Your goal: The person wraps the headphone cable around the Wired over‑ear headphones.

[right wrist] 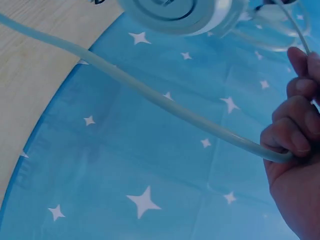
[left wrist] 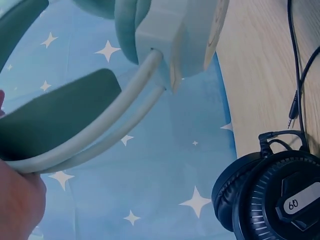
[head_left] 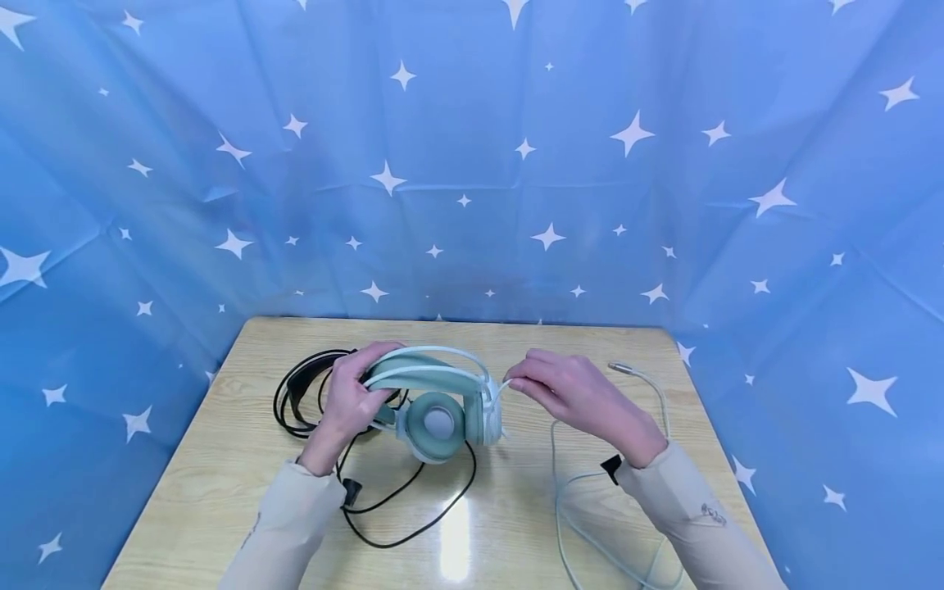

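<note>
My left hand (head_left: 352,397) grips the headband of mint-green and white headphones (head_left: 437,422), holding them over the middle of the table. In the left wrist view, the headphones (left wrist: 170,30) show white twin rods leading to an earcup, and part of my left hand (left wrist: 20,205) is visible at the headband. To the right of the headphones, my right hand (head_left: 564,385) pinches a thin pale cable (head_left: 501,388) near one earcup. In the right wrist view, the curled fingers of my right hand (right wrist: 295,125) also hold a stretch of the cable (right wrist: 165,102).
Black headphones (left wrist: 280,190) lie on the table's left side, and their black cable (head_left: 435,518) loops toward the front. More pale cable, ending in a metal plug (head_left: 623,368), spreads over the right side of the wooden table (head_left: 221,492). A blue star-patterned cloth (head_left: 472,205) surrounds the table.
</note>
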Available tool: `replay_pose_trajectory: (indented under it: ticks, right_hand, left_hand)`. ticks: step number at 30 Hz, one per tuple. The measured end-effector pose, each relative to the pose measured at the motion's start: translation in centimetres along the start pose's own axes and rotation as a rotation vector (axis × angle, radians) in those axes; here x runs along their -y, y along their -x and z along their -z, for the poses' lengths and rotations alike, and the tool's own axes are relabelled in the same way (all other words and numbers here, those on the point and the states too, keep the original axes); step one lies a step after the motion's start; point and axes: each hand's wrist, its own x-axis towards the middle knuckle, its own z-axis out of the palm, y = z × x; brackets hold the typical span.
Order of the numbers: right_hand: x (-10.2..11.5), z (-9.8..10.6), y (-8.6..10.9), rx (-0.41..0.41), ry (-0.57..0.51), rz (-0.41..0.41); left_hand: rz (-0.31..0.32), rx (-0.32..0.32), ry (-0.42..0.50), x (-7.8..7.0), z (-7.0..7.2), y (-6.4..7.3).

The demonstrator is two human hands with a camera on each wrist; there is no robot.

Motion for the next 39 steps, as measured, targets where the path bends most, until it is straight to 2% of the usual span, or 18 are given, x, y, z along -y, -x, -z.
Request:
replay_pose_trajectory:
  ticks: [7, 13, 21, 25, 28, 33, 36, 39]
  right_hand:
    - [-1.3, -0.7, 0.1, -0.021, -0.022, -0.064]
    - [-2.2, -1.4, 0.1, -0.017, -0.135, -0.145]
    - [-3.1, -2.1, -0.1, 0.024, -0.287, -0.24]
    - [-3.3, -2.3, -0.2, 0.113, -0.493, -0.33]
    - [-3.2, -2.2, -0.1, 0.169, -0.637, -0.39]
    - [-3.4, -2.5, 0.2, 0.184, -0.712, -0.421]
    - [-3.7, -3.1, 0.7, 0.17, -0.751, -0.446]
    - [-4.0, -4.1, 1.2, 0.129, -0.809, -0.465]
  left_hand:
    - [0.009, 0.056, 0.127, -0.1, -0.2, -0.1]
    - [0.053, 0.058, 0.274, 0.0, -0.1, 0.0]
    - [0.111, 0.063, 0.39, 0.4, -0.1, 0.3]
    - [0.124, 0.082, 0.606, 0.7, -0.4, 0.3]
    - [0.103, 0.117, 0.806, 0.9, -0.8, 0.0]
    - [0.087, 0.123, 1.084, 0.9, -1.6, -0.4]
    - [0.118, 0.104, 1.229, 0.7, -2.1, -0.3]
    - [0.159, 0.078, 1.335, 0.6, -2.6, -0.3]
